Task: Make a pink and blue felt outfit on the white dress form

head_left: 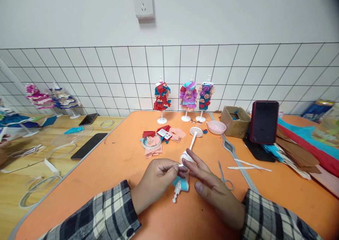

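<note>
A small white doll-sized dress form (186, 157) lies on its side on the orange mat, its round base pointing away and its knobbed neck toward me. Light blue fabric (184, 185) is wrapped around its upper part. Above it, my left hand (162, 174) pinches a small white strip (181, 165), most of which the fingers cover. My right hand (209, 187) hovers close on the right with fingers stretched and apart; its fingertips are near the strip, and whether they touch it I cannot tell.
Scissors (225, 178) and white strips (249, 165) lie at right. Behind are fabric scraps (177, 134) with a tape roll (144, 142), a pink bowl (216, 127), a cardboard box (234, 121), a propped phone (264, 122) and three dressed forms (162, 97). Another phone (89, 146) lies left.
</note>
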